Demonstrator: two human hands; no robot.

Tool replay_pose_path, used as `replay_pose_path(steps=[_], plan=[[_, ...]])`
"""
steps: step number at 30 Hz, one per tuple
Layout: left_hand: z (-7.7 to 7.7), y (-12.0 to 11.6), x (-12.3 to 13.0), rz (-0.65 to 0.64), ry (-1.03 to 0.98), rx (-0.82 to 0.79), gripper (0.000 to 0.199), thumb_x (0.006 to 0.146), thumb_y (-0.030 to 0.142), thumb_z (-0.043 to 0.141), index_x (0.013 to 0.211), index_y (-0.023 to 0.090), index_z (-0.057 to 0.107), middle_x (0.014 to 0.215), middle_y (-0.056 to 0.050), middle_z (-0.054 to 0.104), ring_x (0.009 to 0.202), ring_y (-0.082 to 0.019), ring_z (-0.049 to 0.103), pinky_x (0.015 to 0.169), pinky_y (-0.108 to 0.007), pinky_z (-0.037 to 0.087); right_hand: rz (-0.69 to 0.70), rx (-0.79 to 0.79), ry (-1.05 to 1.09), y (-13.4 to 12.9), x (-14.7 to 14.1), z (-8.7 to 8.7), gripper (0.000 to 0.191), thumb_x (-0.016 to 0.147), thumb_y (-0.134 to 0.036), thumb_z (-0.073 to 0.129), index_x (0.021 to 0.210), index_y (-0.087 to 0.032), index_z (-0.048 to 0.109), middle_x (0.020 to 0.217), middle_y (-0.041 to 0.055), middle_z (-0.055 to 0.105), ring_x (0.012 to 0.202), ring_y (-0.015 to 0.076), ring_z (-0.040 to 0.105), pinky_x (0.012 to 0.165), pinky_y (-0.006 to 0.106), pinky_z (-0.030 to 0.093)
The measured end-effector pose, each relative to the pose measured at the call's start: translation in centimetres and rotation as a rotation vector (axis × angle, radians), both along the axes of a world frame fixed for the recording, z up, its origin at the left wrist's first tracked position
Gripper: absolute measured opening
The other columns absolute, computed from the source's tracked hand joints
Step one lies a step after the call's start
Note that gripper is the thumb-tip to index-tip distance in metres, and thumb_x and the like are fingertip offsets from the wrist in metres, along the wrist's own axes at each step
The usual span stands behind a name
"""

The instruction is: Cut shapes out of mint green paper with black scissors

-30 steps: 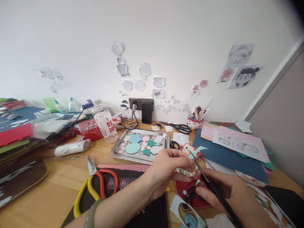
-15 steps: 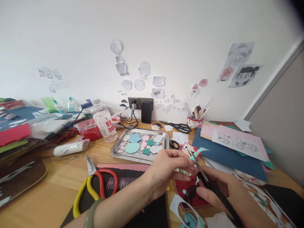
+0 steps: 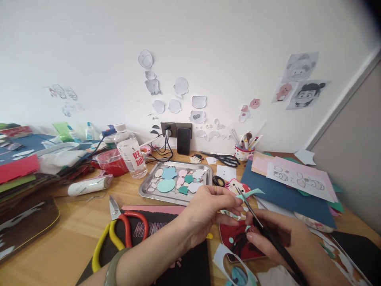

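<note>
My left hand (image 3: 206, 210) pinches a narrow strip of mint-green paper (image 3: 254, 192) between thumb and fingers. In my right hand (image 3: 282, 226) is a pair of scissors (image 3: 275, 242) with long black handles, its blades slightly apart and crossing the strip. Another small mint scrap (image 3: 248, 228) shows by the right fingertips; whether it is held I cannot tell. Below the hands lies a dark red cover (image 3: 232, 250) with a mint dot on it. White paper offcuts (image 3: 220, 254) lie in front of that.
A metal tray (image 3: 143, 191) holds several paper cutouts. Red-and-yellow-handled shears (image 3: 127, 226) lie on a black book (image 3: 190, 270) at left. A water bottle (image 3: 129, 153) stands behind, with a pen cup (image 3: 244, 153) and stacked coloured paper (image 3: 256, 190) to the right.
The mint strip has turned a little, so its free end points further right and lower. The scissor blades have shifted slightly. Both hands stay in nearly the same place.
</note>
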State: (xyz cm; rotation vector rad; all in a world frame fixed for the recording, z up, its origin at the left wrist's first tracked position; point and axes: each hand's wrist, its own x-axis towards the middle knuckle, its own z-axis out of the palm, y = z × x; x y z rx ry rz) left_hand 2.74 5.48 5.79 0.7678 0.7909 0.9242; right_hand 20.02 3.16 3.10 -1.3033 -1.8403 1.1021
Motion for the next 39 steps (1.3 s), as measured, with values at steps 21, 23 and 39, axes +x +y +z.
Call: replay_pose_path(steps=[21,23,39], plan=[[0.0,-0.1,0.6,0.030,-0.069,0.008,0.017,0.063,0.019,0.075,0.069,0.009,0.061,0.064,-0.003,0.063,0.055,-0.008,0.060,0.049,-0.016,0.051,-0.018,0.062,-0.075,-0.2,0.1,-0.5,0.019,0.073,-0.030,0.061,0.087,-0.020,0.071,0.065,0.0025,0.070,0.074,0.0239,0.069,0.058,0.025,0.057],[-0.1,-0.1,0.5,0.041,-0.072,0.010,0.016,0.064,0.019,0.074,0.068,0.010,0.061,0.065,-0.004,0.064,0.056,-0.008,0.060,0.049,-0.016,0.050,-0.024,0.037,-0.078,-0.1,0.1,-0.3,0.020,0.072,-0.031,0.061,0.087,-0.020,0.070,0.065,0.0026,0.070,0.076,0.0243,0.069,0.060,0.025,0.057],[-0.3,-0.4,0.6,-0.011,-0.053,0.012,0.014,0.063,0.020,0.074,0.065,0.010,0.064,0.063,-0.004,0.065,0.058,-0.009,0.060,0.053,-0.017,0.050,0.202,0.081,-0.100,0.0,-0.4,2.7,0.030,0.075,-0.016,0.053,0.102,-0.024,0.064,0.080,0.0015,0.074,0.068,0.0179,0.070,0.059,0.020,0.058]])
